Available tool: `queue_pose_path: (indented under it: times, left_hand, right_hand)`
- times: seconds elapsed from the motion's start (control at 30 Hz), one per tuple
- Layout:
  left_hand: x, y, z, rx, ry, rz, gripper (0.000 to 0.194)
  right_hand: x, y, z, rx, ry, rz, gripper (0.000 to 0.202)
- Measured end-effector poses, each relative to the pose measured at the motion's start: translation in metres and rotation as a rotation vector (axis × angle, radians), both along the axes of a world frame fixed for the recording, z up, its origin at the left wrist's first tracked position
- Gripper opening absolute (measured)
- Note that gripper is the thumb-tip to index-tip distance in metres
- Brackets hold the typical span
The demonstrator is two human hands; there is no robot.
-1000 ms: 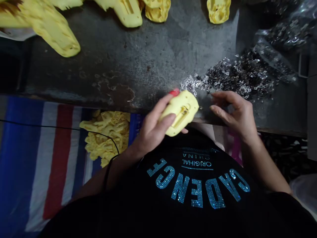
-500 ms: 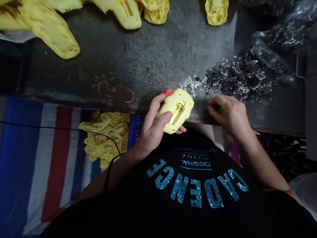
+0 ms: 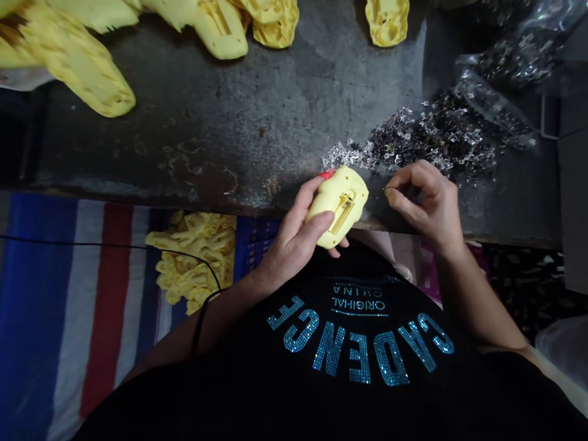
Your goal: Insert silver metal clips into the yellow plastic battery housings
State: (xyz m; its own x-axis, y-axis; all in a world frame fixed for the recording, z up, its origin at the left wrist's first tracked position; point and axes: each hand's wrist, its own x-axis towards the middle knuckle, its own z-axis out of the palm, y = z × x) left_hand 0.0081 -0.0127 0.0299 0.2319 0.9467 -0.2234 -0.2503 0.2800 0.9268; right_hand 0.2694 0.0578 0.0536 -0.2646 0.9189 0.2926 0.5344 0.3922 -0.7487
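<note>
Head: left hand (image 3: pixel 298 236) holds one casing (image 3: pixel 340 208), right hand (image 3: pixel 436 202) one small piece (image 3: pixel 384 188).

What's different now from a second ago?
The right hand drew back slightly from the shiny pile; its fingers, apart before, now seem to pinch a tiny dark piece. The left hand shifted right, still holding the yellow shell. The pile stayed put.

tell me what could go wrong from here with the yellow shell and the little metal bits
The right hand pinches what looks like a tiny metal piece; it could slip and be hard to find. The left hand holds the yellow shell at the near edge of the table, so a loose grip might drop it. The right hand might also brush the nearby metal pile and scatter it.
</note>
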Motion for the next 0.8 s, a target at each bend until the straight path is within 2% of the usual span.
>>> queue_pose_path:
  times: [0.1,0.3,0.43,0.6,0.8]
  left_hand:
    - [0.001,0.001,0.0,0.01,0.002,0.003,0.072]
    - [0.005,-0.002,0.006,-0.066,-0.001,-0.029,0.07]
    - [0.006,-0.008,0.012,-0.071,-0.118,-0.095,0.061]
    - [0.006,-0.012,0.022,-0.071,-0.13,-0.168,0.064]
    - [0.01,-0.009,0.03,-0.144,-0.223,-0.205,0.061]
  right_hand:
    - [0.002,0.001,-0.001,0.014,-0.05,-0.012,0.009]
    - [-0.007,-0.011,0.013,-0.044,0.125,0.014,0.011]
    - [-0.021,-0.022,0.019,-0.028,0.067,0.019,0.011]
    - [-0.027,-0.029,0.021,-0.004,-0.047,0.032,0.01]
    - [-0.03,-0.032,0.035,0.021,-0.01,0.054,0.014]
